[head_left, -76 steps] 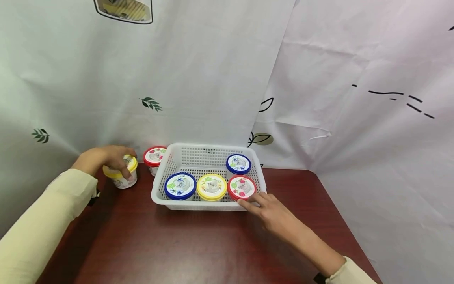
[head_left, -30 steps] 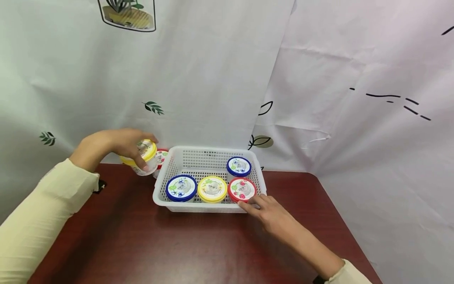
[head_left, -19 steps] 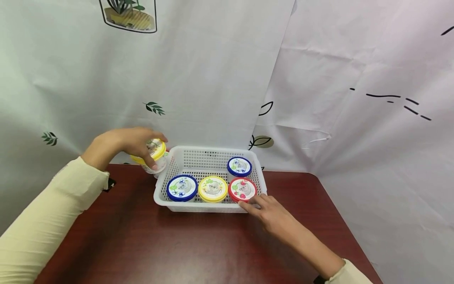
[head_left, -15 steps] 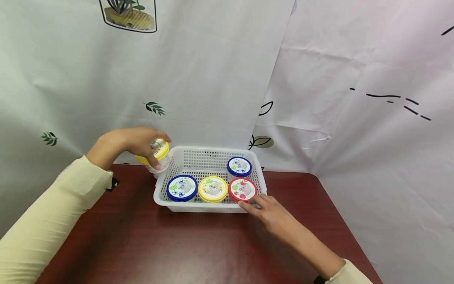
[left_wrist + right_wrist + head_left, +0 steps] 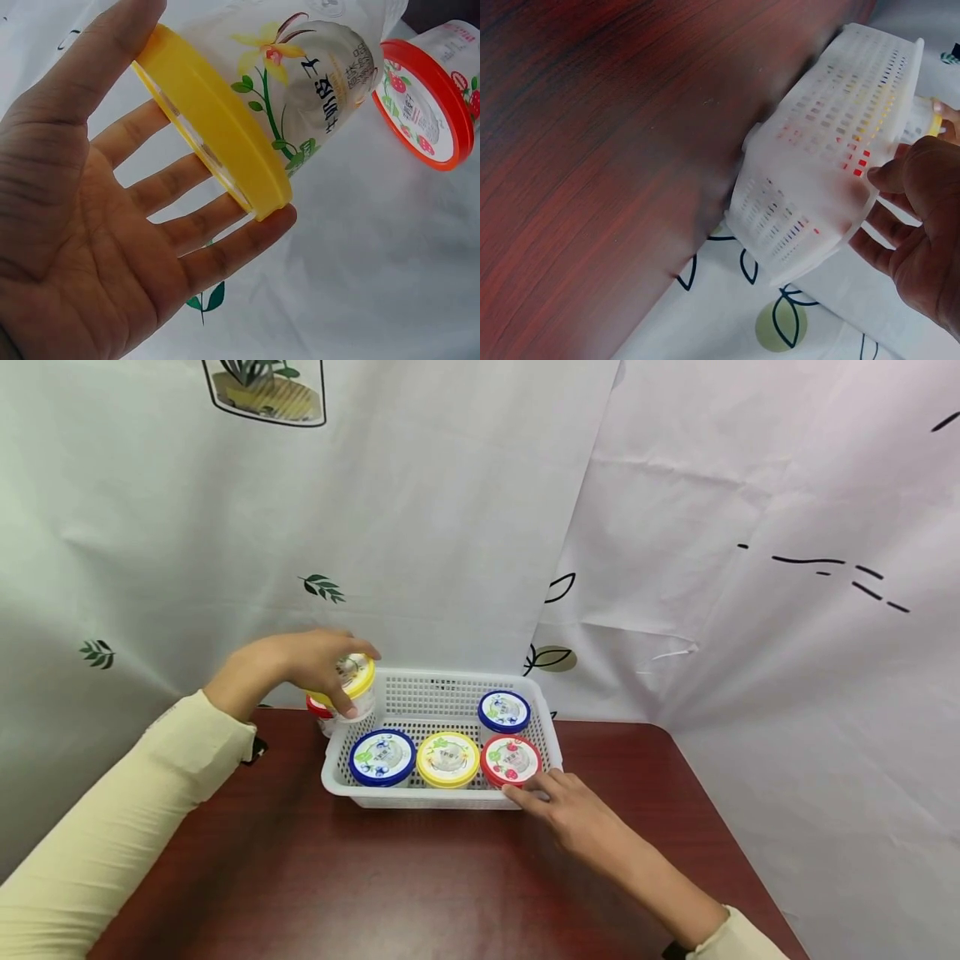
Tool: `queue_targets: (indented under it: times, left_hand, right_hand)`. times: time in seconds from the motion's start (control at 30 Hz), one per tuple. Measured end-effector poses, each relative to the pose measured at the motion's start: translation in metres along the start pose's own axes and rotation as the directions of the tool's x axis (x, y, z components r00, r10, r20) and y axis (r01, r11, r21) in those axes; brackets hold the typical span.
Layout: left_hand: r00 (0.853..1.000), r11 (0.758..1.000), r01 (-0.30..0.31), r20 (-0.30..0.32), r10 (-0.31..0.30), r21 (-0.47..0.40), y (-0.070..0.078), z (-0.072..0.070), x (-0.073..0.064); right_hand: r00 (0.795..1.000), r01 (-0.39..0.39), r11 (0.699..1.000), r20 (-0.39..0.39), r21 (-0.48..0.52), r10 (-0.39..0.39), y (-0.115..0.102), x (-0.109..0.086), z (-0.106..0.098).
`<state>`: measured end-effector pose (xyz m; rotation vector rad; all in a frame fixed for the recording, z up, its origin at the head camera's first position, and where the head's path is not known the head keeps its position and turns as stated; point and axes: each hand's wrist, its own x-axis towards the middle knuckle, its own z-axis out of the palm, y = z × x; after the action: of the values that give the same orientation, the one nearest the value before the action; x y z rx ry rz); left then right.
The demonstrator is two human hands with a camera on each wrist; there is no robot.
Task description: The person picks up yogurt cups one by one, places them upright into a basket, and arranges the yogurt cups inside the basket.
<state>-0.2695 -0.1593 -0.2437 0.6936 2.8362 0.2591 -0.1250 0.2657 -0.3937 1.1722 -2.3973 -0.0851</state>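
My left hand [image 5: 311,662] holds a yellow-lidded tub [image 5: 363,693] from above, over the back left rim of the white plastic basket [image 5: 438,799]. In the left wrist view, the thumb and fingertips lie around the yellow lid [image 5: 217,124], with a yellow flower printed on the tub's side. My right hand [image 5: 573,810] grips the basket's front right corner; the right wrist view has its thumb on the outer wall and its fingers over the rim. Inside stand a blue-lidded tub [image 5: 382,756], another yellow-lidded tub [image 5: 447,758], a red-lidded tub [image 5: 511,760] and a second blue-lidded tub [image 5: 504,710].
Another red-lidded tub [image 5: 318,705] stands outside the basket at the left, partly hidden behind the held tub. The basket sits near the back edge of the dark red table [image 5: 450,877]. A white printed cloth [image 5: 450,527] hangs behind and at the sides.
My left hand has lifted the yellow-lidded tub from the table at the left and carried it right, past the red-lidded tub, to the basket's rim. The right hand stays at the corner.
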Motion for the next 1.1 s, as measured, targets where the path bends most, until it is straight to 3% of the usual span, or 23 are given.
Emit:
queue_targets:
  times: [0.73,1.1]
  left_hand:
    - [0.998,0.999,-0.043,0.040,0.043,-0.017,0.026,0.008,0.019]
    - [0.996,0.999,-0.044,0.079,0.041,0.033,0.034,0.012,0.045]
  right_hand:
    - [1.000,0.005,1.000,-0.006,-0.008,-0.005,-0.002,0.000,0.000]
    - [1.000,-0.013,1.000,-0.005,0.009,0.013,-0.003,0.001,-0.001]
